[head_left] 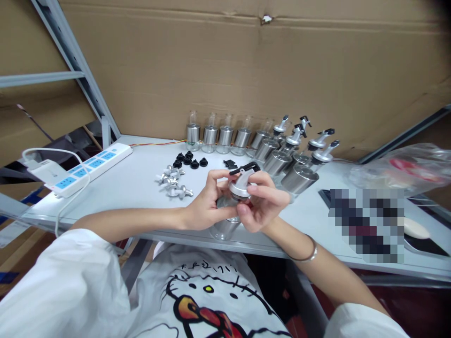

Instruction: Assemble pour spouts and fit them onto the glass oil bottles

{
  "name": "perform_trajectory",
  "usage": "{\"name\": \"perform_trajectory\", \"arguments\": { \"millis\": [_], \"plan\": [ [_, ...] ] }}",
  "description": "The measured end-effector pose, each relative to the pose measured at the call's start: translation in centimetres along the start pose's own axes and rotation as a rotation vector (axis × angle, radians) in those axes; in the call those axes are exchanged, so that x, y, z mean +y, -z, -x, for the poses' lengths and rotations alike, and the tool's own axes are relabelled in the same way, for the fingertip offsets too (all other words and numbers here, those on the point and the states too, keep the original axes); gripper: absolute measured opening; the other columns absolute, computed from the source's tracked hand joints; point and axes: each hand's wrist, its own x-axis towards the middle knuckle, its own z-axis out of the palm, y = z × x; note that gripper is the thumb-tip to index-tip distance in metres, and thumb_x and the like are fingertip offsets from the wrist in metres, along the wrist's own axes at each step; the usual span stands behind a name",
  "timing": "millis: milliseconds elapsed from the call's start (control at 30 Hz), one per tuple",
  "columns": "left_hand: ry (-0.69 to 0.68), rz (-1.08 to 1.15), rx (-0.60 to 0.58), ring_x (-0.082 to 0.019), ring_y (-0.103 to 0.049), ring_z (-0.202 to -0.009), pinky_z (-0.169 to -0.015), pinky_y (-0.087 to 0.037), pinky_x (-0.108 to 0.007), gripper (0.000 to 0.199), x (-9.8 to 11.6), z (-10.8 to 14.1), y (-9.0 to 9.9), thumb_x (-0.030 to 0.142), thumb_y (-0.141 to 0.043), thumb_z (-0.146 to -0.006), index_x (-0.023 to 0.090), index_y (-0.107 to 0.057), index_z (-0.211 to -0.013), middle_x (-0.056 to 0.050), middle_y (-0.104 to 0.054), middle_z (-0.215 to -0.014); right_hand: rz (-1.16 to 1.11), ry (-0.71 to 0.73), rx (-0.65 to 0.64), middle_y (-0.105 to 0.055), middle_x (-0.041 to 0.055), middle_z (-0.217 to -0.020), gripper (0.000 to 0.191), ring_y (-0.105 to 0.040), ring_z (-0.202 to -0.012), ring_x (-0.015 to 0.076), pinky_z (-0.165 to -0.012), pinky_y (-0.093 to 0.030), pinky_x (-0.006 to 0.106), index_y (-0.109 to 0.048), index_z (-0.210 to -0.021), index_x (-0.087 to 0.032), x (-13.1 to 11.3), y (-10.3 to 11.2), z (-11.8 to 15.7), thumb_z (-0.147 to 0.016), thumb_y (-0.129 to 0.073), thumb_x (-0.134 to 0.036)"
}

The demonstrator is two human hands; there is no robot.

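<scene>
At the table's front edge stands a glass and steel bottle, topped by a silver pourer cap with a black lever. My left hand is closed round the bottle's upper part, just below the cap. From the right, my right hand grips the cap between thumb and fingers. The hands partly hide the bottle's neck. Behind them on the table are black stoppers, silver pourer parts and a small heap of black pieces.
A row of open bottles lines the back by the cardboard wall. Several capped bottles stand right of my hands. The power strip lies left. Further right are a plastic bag and a pale oval object.
</scene>
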Motion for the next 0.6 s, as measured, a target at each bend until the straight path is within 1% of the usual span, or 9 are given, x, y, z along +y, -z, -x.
{"name": "perform_trajectory", "arguments": {
  "millis": [100, 200, 300, 400, 500, 600],
  "plan": [
    [0.004, 0.033, 0.001, -0.012, -0.066, -0.088, -0.078, -0.053, -0.029, 0.050, 0.04, 0.03, -0.07, 0.021, -0.064, -0.085, 0.032, -0.026, -0.117, -0.002, -0.059, -0.111, 0.018, 0.017, 0.023, -0.047, 0.0000, -0.075, 0.028, -0.049, -0.056, 0.0156, -0.051, -0.046, 0.033, -0.050, -0.107, -0.025, 0.08, -0.12, 0.11, -0.081, -0.045, -0.036],
    [0.015, 0.003, 0.020, -0.014, -0.067, -0.089, -0.077, -0.054, -0.029, 0.049, -0.01, 0.20, -0.09, 0.023, -0.065, -0.085, 0.031, -0.028, -0.116, -0.003, -0.060, -0.111, 0.043, 0.005, 0.011, -0.048, 0.0002, -0.074, 0.030, -0.050, -0.058, 0.0165, -0.055, -0.045, 0.035, -0.050, -0.108, -0.026, 0.11, -0.10, 0.27, -0.084, -0.041, -0.042],
    [0.012, -0.043, 0.022, -0.013, -0.067, -0.089, -0.076, -0.055, -0.028, 0.046, -0.06, 0.34, -0.04, 0.025, -0.064, -0.086, 0.029, -0.029, -0.115, -0.003, -0.060, -0.112, 0.071, 0.026, -0.011, -0.050, 0.0016, -0.078, 0.031, -0.051, -0.061, 0.0167, -0.057, -0.045, 0.036, -0.052, -0.110, -0.026, 0.16, 0.02, 0.40, -0.086, -0.039, -0.041],
    [0.000, -0.049, 0.029, -0.013, -0.066, -0.090, -0.074, -0.055, -0.026, 0.042, -0.10, 0.37, -0.03, 0.026, -0.063, -0.086, 0.027, -0.029, -0.112, -0.004, -0.059, -0.112, 0.085, 0.065, 0.003, -0.050, 0.0026, -0.082, 0.030, -0.053, -0.064, 0.0169, -0.055, -0.045, 0.034, -0.055, -0.110, -0.027, 0.24, 0.09, 0.54, -0.087, -0.040, -0.039],
    [-0.022, -0.044, 0.049, -0.012, -0.065, -0.090, -0.072, -0.054, -0.023, 0.039, -0.09, 0.31, -0.13, 0.025, -0.063, -0.086, 0.026, -0.031, -0.107, -0.001, -0.058, -0.107, 0.085, 0.078, 0.003, -0.051, 0.0033, -0.083, 0.028, -0.056, -0.068, 0.0182, -0.055, -0.045, 0.035, -0.055, -0.107, -0.027, 0.27, 0.03, 0.65, -0.087, -0.041, -0.040],
    [-0.060, -0.020, 0.052, -0.009, -0.064, -0.085, -0.070, -0.053, -0.020, 0.035, 0.00, 0.20, -0.24, 0.022, -0.062, -0.087, 0.027, -0.033, -0.106, 0.001, -0.057, -0.102, 0.103, 0.074, 0.012, -0.050, 0.0027, -0.082, 0.025, -0.057, -0.067, 0.0180, -0.054, -0.046, 0.034, -0.054, -0.102, -0.028, 0.23, -0.16, 0.62, -0.088, -0.040, -0.042]
  ]
}}
